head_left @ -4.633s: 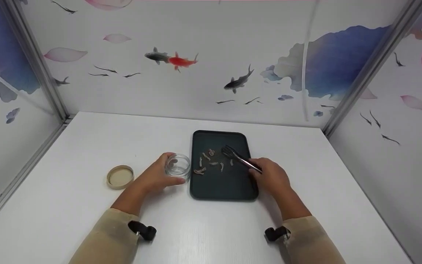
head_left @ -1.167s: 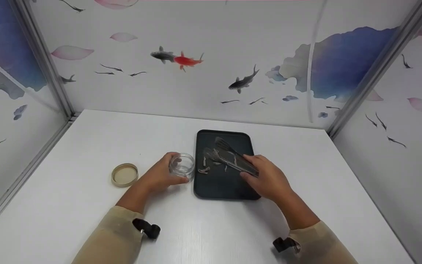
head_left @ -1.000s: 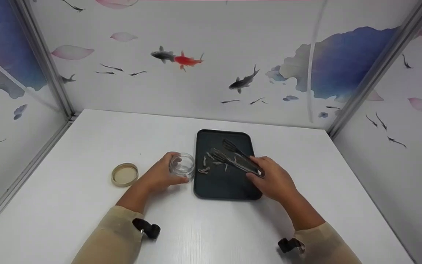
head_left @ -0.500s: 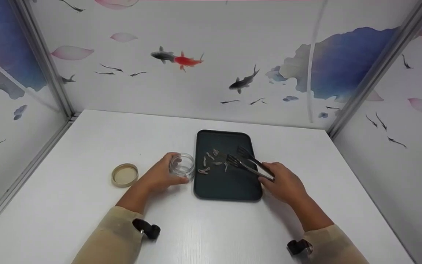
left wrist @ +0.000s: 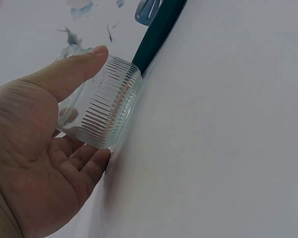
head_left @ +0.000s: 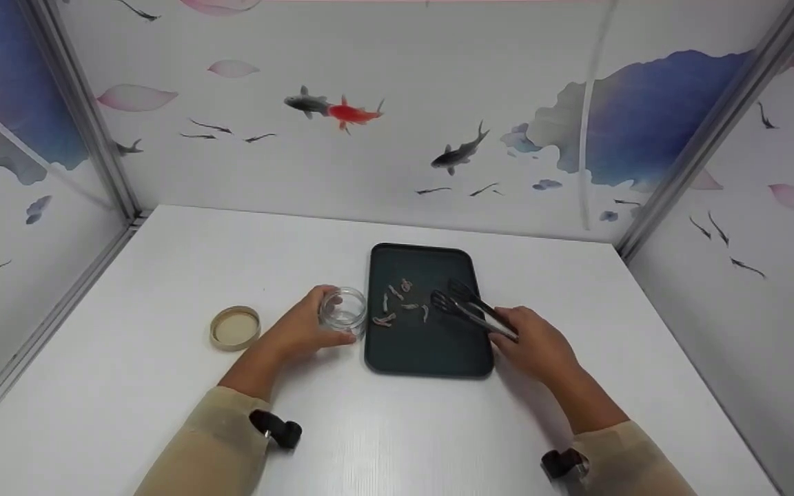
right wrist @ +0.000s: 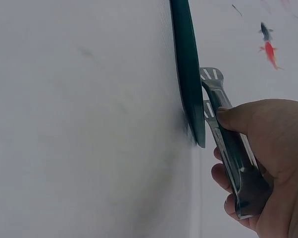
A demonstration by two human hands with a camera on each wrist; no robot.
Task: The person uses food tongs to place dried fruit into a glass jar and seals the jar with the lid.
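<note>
My left hand (head_left: 300, 325) grips a clear glass jar (head_left: 343, 313), thumb on the near side and fingers round the far side. The jar stands upright, its mouth uncovered, right at the left edge of a dark green tray (head_left: 428, 355). Ribbed walls of the glass show in the left wrist view. In my right hand (head_left: 533, 344) are metal tongs (right wrist: 230, 148), held between thumb and fingers, their arms slightly apart. The slotted tips hang over the tray's right half. Several small, brownish, shrivelled dried strips (head_left: 384, 320) lie scattered on the tray's left and middle.
To the left of the jar a round beige lid (head_left: 235, 329) lies on the white table (head_left: 383, 441), its inner side up. White panels (head_left: 383, 172) printed with fish and petals stand behind and at both sides.
The tongs swung left over the strips about a second ago, arms wide, then drew back right, their arms now closer together. My left hand and the jar have stayed in place.
</note>
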